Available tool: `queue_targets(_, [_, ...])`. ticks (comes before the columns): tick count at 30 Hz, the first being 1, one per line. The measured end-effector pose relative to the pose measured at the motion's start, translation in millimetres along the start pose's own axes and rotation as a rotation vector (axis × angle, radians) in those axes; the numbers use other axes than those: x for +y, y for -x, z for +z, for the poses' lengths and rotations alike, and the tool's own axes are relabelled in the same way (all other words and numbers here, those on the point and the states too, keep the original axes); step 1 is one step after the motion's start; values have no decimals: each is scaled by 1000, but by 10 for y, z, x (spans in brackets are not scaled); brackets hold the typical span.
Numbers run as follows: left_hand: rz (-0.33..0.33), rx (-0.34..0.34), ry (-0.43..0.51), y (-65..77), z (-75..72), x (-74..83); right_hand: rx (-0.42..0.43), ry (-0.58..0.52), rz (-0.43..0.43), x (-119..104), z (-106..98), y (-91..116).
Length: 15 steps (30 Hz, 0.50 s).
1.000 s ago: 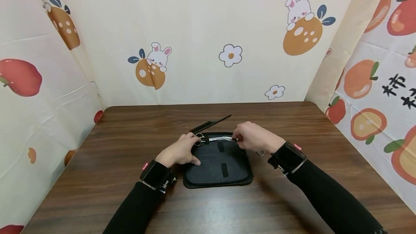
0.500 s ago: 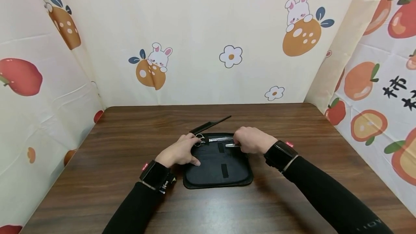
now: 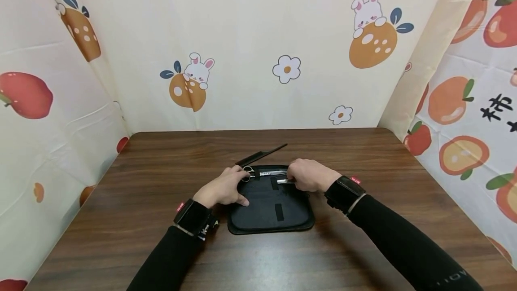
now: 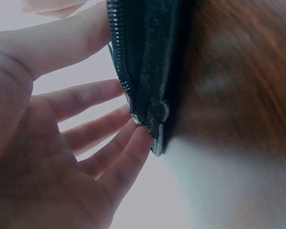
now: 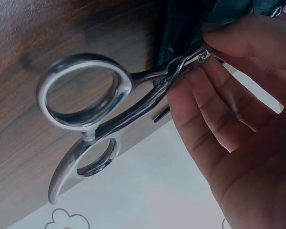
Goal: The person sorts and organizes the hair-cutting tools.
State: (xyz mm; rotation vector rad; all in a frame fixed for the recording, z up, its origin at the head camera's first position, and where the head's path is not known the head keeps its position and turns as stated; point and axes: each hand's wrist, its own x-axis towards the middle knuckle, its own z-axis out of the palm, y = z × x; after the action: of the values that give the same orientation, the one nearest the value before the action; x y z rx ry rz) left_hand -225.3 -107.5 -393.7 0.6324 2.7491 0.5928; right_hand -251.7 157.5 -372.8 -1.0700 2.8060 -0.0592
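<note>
A black zippered case (image 3: 258,214) lies on the table. My left hand (image 3: 224,187) rests on its upper left part, fingers fairly straight and thumb on the case's surface. In the left wrist view the fingertips touch the case's zippered edge (image 4: 118,43). Near those fingers, one pair of scissors (image 3: 272,173) lies across the top of the case, its rings at the left. My right hand (image 3: 308,175) pinches a second pair of scissors (image 5: 133,112) near the pivot. Its silver blades (image 3: 285,182) point left over the case, and its finger rings stick out past the hand.
Behind the case a black comb (image 3: 260,155) lies at a slant, its thin tail towards the back right. Two dark straps (image 3: 279,211) show on the case's inside. A printed curtain (image 3: 242,35) stands behind the brown wooden table (image 3: 173,156).
My right hand has come slightly nearer and then left, bringing the blades of the held scissors into view over the case. The left hand, case and comb stay put.
</note>
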Motion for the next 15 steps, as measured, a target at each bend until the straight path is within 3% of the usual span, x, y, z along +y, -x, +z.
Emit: queue_targets(15, [20, 6, -20, 3, -7, 18, -10, 2, -17, -39, 40, -95])
